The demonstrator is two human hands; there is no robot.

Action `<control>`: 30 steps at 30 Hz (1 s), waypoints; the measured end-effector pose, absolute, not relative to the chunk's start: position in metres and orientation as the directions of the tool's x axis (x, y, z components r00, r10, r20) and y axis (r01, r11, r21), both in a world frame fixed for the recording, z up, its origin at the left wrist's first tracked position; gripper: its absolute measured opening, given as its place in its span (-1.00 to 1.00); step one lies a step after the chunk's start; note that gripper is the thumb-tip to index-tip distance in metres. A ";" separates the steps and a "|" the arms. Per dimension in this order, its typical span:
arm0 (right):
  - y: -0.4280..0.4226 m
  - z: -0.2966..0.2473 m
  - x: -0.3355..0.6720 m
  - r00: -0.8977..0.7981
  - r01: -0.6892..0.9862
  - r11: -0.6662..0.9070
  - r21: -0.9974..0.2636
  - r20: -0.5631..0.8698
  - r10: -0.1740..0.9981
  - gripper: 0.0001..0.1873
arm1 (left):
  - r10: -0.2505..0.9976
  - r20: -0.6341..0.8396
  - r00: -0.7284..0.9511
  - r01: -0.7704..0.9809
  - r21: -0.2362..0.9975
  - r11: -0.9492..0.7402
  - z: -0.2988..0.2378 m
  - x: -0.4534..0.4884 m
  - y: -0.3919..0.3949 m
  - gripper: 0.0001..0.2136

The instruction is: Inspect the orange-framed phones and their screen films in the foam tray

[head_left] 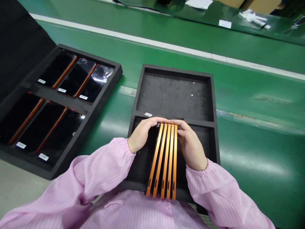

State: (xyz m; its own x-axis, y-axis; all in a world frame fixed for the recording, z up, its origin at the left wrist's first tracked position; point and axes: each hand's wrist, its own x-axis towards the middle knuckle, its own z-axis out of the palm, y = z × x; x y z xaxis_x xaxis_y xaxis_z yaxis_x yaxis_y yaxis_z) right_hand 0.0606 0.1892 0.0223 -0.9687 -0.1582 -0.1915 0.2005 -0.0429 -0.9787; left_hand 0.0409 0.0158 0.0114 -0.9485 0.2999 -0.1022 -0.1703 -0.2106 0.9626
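Note:
Both my hands clasp a stack of several orange-edged phones (164, 159) standing on edge, side by side. My left hand (141, 133) presses on the stack's left face, with fingers curled over its far end. My right hand (190, 144) grips the right face the same way. The stack rests in the near compartment of a black foam tray (213, 95). That tray's far compartment holds no phones. Both sleeves are pink with thin stripes.
A second black foam tray (111, 79) to the left holds two rows of phones lying flat, screens up, with small white labels. Both trays lie on a green belt with a white stripe (166, 46). White scraps lie at the far right.

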 end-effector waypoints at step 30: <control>0.191 0.029 0.059 -0.962 0.064 0.359 -0.931 -0.154 -0.227 -0.60 | 0.234 -0.112 -0.966 -0.098 0.993 0.068 0.018 0.041 0.018 -0.72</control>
